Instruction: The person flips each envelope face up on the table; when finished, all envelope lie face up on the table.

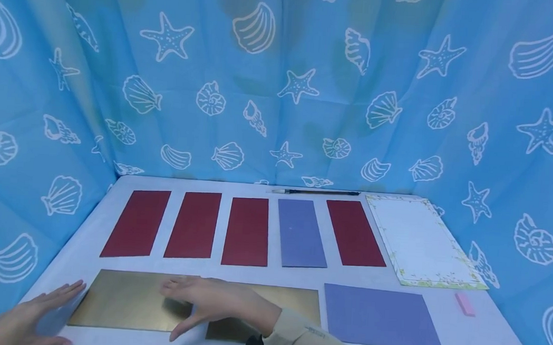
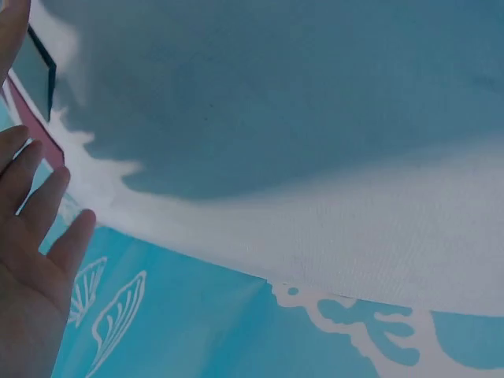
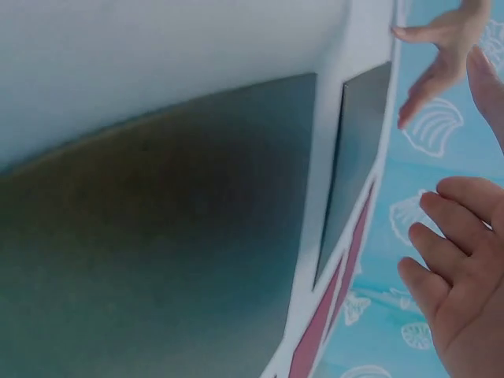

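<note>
My left hand (image 1: 35,316) is at the left end of a gold rectangular card (image 1: 126,300), fingers extended and holding nothing. Over the right end of that card my right hand (image 1: 216,301) hovers with spread fingers, palm free in the right wrist view. Its forearm crosses a second gold card (image 1: 292,303), partly hiding it. A larger-looking purple card (image 1: 381,319) lies to the right in the same front row. Behind stand out dark red cards (image 1: 246,231) laid in a row, with a narrow purple card (image 1: 303,235) among them.
At the back right lies a white sheet (image 1: 429,240) with a floral border. A pink eraser-like block (image 1: 465,304) is in front of it. A thin brush (image 1: 323,193) lies along the back edge. A blue shell-patterned curtain (image 1: 280,114) surrounds the white table.
</note>
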Available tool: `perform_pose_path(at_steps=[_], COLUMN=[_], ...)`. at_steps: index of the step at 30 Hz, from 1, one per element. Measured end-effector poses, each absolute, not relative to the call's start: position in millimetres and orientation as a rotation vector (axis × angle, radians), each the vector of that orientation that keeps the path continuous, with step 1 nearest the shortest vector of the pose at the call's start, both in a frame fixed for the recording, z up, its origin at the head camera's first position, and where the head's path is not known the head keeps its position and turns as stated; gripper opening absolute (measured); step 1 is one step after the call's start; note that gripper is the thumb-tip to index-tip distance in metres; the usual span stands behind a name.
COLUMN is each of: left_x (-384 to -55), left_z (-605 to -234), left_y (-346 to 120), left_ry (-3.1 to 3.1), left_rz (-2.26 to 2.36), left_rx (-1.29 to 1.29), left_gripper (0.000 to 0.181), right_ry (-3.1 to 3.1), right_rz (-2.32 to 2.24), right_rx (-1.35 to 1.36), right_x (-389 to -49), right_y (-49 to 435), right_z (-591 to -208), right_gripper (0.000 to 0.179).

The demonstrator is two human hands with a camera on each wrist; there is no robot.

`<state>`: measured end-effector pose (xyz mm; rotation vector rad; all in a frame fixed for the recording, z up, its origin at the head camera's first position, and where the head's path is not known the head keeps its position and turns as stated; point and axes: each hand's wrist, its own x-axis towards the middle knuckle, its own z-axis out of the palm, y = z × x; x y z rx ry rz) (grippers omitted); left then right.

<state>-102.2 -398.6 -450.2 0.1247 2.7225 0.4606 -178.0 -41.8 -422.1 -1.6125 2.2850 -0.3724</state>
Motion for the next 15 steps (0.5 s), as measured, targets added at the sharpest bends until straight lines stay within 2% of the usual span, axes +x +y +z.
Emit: perform_pose_path(at_steps=[15], left_x=[-110], left_z=[-451], left_y=[-391], left_ry=[2.77], left_rz=[0.452], left_rx=[0.27], left_gripper=[0.109], right_ry=[2.271], right_rz=[-0.092], right_rx=[-1.501], right_x=[-180], right_y=[-56], right_z=[-433], right_gripper=[0.082])
